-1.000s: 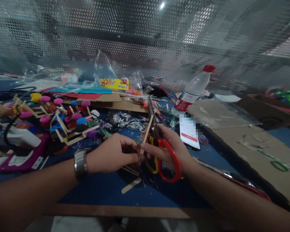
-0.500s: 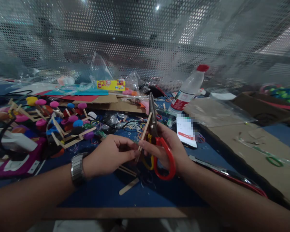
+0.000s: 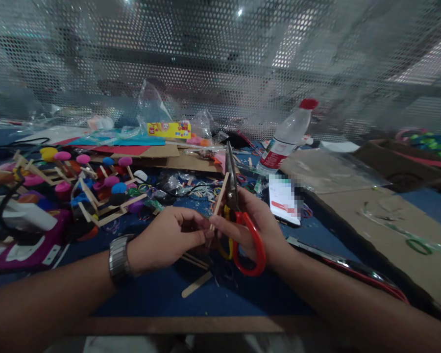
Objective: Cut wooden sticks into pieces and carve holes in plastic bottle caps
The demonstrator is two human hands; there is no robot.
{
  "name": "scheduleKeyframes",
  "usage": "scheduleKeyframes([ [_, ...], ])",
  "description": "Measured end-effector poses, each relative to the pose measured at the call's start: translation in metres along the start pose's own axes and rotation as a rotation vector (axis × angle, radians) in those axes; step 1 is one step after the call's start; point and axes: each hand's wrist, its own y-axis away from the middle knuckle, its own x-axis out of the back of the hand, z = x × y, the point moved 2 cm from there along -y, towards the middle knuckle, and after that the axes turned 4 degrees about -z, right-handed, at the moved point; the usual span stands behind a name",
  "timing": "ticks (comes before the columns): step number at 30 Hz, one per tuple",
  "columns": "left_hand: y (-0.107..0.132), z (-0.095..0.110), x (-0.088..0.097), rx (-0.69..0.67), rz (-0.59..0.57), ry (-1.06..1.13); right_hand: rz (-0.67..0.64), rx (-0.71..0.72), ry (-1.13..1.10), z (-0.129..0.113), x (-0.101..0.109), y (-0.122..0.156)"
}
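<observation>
My left hand, with a metal watch on its wrist, pinches the lower end of a wooden craft stick that stands tilted upward. My right hand is closed around a pair of scissors with a red and a yellow handle, blades pointing up and away. Its thumb also presses on the stick, just left of the blades. Whether the stick is single or doubled I cannot make out. Below the hands, a loose craft stick lies on the blue table, with more sticks partly hidden behind my left hand.
Colourful clay-and-stick pieces crowd the left, beside a purple glue gun. A water bottle and a lit phone stand and lie to the right. Cardboard covers the far right; a perforated metal screen rises behind.
Almost nothing differs. Both hands, the stick and the scissors keep nearly the same pose, with only a slight shift.
</observation>
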Motion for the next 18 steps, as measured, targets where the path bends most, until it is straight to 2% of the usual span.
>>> scheduleKeyframes([
  [18,0.002,0.0018,0.0002,0.016,0.002,-0.036,-0.011,0.075,0.103,-0.0047,0.0003,0.0012],
])
